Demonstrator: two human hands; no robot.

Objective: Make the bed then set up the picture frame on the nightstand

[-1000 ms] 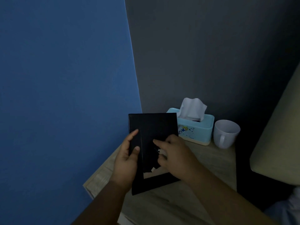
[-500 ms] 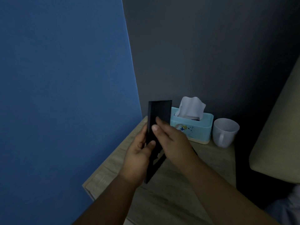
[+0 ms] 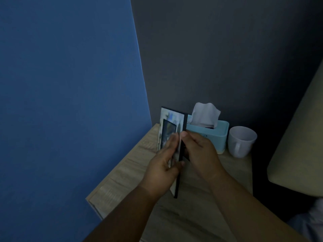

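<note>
I hold a black picture frame upright above the light wooden nightstand. Its pale front with a picture faces left, and I see it almost edge-on. My left hand grips the frame's front and lower edge. From behind, my right hand holds its back, thumb at the right edge, hiding the stand.
A light blue tissue box with a white tissue sticking up stands at the back of the nightstand. A white mug sits to its right. The blue wall lies left, a dark grey wall behind, and a beige cushioned headboard at right.
The frame has turned in my hands: a second ago its black back faced me, now its pale front shows on the left side. Both hands shifted slightly right with it.
</note>
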